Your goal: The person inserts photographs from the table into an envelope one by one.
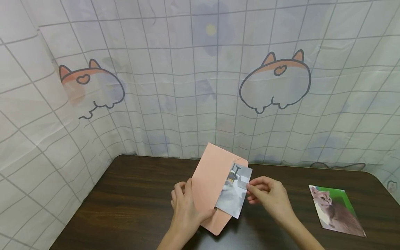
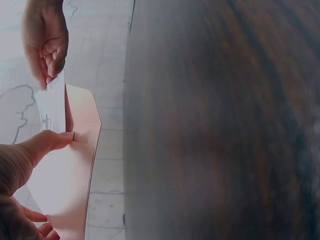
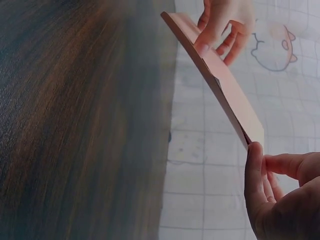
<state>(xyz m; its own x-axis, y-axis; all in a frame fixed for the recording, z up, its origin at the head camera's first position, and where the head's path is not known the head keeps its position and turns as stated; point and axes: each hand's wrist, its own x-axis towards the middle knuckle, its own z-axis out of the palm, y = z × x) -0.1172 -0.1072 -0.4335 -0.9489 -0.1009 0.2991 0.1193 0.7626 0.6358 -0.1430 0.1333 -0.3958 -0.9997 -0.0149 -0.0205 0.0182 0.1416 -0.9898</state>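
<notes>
The left hand [image 1: 184, 211] is close to the camera and grips a pink envelope [image 1: 209, 177], its thumb on the front near the opening. The right hand [image 1: 272, 198] pinches the outer edge of a picture card [image 1: 233, 196]. The card is partly inside the envelope, and the rest sticks out.

The envelope is held slanted at the table's middle. Its long way runs from the far end, leaning a bit right, to the near end, leaning left. Its opening and flap face the right hand. The card's long way slants the same way.

The envelope is plain and smooth, with round corners on its flap. The card is grey and white, with dark shapes and a little yellow.

Well to the right, a cat picture [image 1: 339, 213] with some green lies on the dark brown table [image 1: 125, 201]. Behind hangs a white cloth [image 1: 181, 83] with squares and round animal drawings.
</notes>
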